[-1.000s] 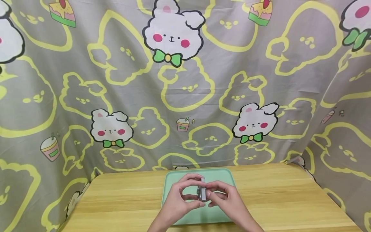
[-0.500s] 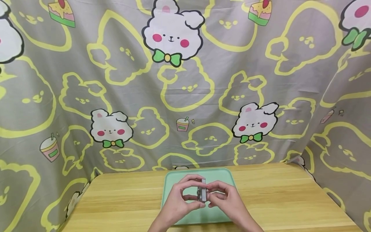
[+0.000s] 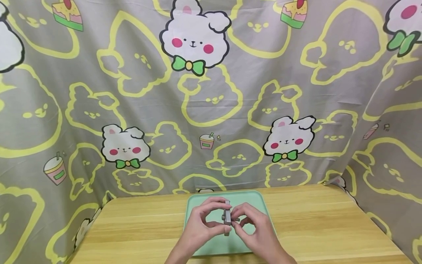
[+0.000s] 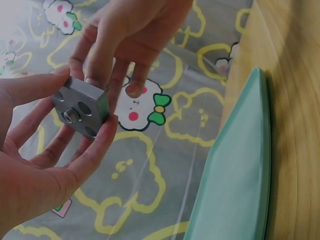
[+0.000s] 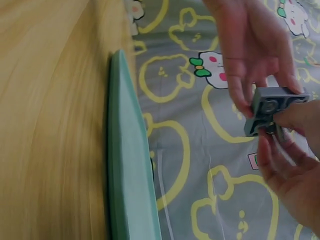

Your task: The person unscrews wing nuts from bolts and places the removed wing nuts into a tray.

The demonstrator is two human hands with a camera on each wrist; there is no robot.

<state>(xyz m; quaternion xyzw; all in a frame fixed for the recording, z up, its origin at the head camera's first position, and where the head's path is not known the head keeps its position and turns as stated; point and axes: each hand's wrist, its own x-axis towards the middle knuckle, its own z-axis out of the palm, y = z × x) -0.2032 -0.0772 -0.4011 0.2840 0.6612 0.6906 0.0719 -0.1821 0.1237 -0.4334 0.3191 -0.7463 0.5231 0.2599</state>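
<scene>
My left hand [image 3: 205, 222] grips a grey square metal block [image 3: 227, 217] by its edges, above the green tray. In the left wrist view the block [image 4: 82, 107] shows round holes and a bolt head [image 4: 71, 116] at its middle. On the block's other side, my right hand [image 3: 255, 224] holds its thumb and fingertips at a thin threaded shank [image 5: 281, 134], which sticks out toward that palm. In the right wrist view the thumb covers part of the block's face [image 5: 270, 106], which has round recesses. Where the shank enters the block is hidden.
A shallow light green tray [image 3: 217, 249] lies under both hands on the wooden table [image 3: 316, 227]. A grey curtain [image 3: 227, 161] with cartoon rabbits hangs behind the table and along its sides.
The block has shifted slightly left with my left hand. My right fingers have spread and moved their hold, and the thin shank now shows between them. The head view has turned slightly.
</scene>
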